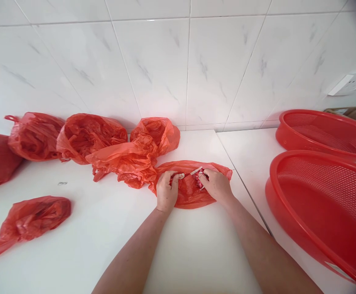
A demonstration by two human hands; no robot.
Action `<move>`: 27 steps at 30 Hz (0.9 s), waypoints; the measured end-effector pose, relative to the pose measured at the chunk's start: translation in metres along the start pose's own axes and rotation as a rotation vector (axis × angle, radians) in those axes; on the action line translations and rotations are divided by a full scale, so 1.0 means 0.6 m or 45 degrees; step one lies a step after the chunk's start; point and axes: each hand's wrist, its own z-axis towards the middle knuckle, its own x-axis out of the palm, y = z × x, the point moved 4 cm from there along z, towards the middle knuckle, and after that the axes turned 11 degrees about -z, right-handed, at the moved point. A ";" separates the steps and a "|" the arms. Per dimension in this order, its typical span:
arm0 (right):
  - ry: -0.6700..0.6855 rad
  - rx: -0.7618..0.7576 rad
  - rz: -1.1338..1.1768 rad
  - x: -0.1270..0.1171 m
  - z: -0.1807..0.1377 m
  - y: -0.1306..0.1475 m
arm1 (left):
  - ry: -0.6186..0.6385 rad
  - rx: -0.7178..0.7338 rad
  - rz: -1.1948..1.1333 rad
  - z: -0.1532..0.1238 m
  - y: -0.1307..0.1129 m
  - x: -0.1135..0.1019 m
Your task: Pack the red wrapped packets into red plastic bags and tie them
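Observation:
An orange-red plastic bag (196, 201) lies spread on the white table, with both my hands over it. My left hand (167, 191) is closed, thumb against fingers, on a small pale round piece (181, 176) with dark marks. Closed too, my right hand (217, 184) pinches a small red-and-white patterned packet (197, 175) with a pale strip along its top edge. My fingers cover part of both items, so their exact kind does not show. A crumpled orange plastic bag (129, 161) touches the spread bag on its left side.
Along the tiled wall stand several bunched red bags, one an open-topped bag (90, 136). A twisted red bag (35, 218) lies at the front left. To the right are a near red perforated basket (312, 228) and a far red basket (291, 141). A seam crosses the white tabletop (89, 245).

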 end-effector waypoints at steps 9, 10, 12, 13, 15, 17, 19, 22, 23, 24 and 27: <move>-0.116 -0.115 0.066 0.013 -0.017 0.030 | -0.063 -0.264 -0.172 -0.002 0.015 -0.002; -0.152 -0.112 0.061 0.013 -0.019 0.031 | -0.055 -0.270 -0.176 -0.001 0.015 -0.001; -0.228 -0.101 0.056 0.008 -0.021 0.031 | -0.031 -0.274 -0.177 -0.001 0.013 0.000; -0.245 -0.115 0.072 0.005 -0.022 0.032 | -0.018 -0.276 -0.173 -0.001 0.012 0.000; -0.217 -0.187 0.151 0.001 -0.024 0.036 | 0.003 -0.284 -0.163 -0.002 0.010 0.001; -0.138 -0.286 0.234 0.001 -0.026 0.044 | 0.022 -0.292 -0.162 -0.003 0.007 0.003; -0.070 -0.366 0.267 0.005 -0.029 0.052 | 0.043 -0.293 -0.171 -0.004 0.005 0.005; -0.009 -0.436 0.281 0.013 -0.033 0.060 | 0.056 -0.311 -0.198 -0.006 0.004 0.007; 0.010 -0.448 0.303 0.015 -0.033 0.061 | 0.056 -0.330 -0.213 -0.006 0.005 0.007; 0.030 -0.453 0.338 0.016 -0.033 0.062 | 0.058 -0.354 -0.236 -0.007 0.005 0.007; 0.072 -0.443 0.462 0.016 -0.032 0.061 | 0.069 -0.404 -0.364 -0.009 0.005 0.007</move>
